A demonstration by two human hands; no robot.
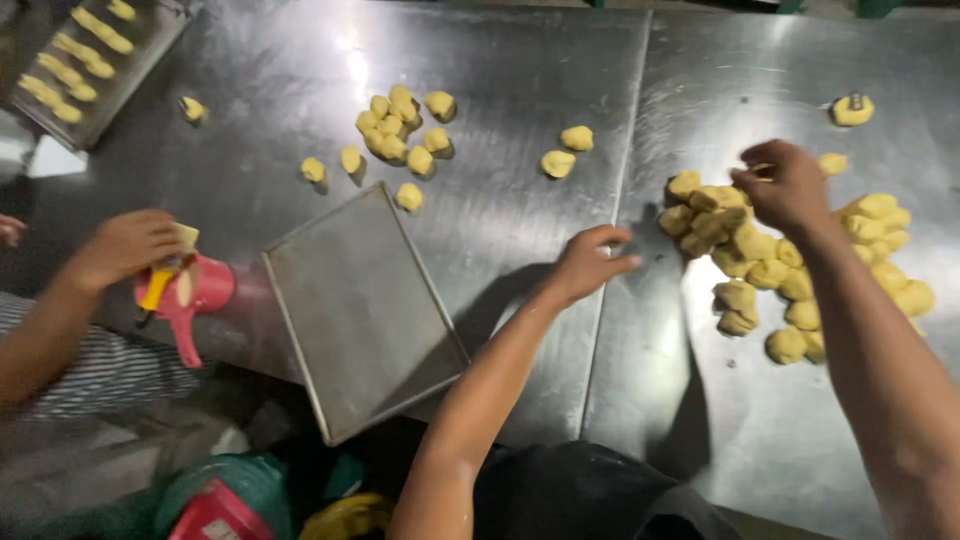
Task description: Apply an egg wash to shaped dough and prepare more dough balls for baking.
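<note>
Just under the right hand (790,185), curled fingers touch the dough pile (745,245); left hand (590,262) loosely open.

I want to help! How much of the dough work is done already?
Done: shaped yellow dough pieces lie in rows on the metal tray at far left. In hand: the right hand reaches into the big pile of yellow dough lumps, the left hand beside it. Left: that pile, the smaller heap, and the bare flat metal tray.

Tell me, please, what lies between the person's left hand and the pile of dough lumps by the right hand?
Only bare steel tabletop with its seam separates the left hand from the dough pile, seen in the head view.
</note>
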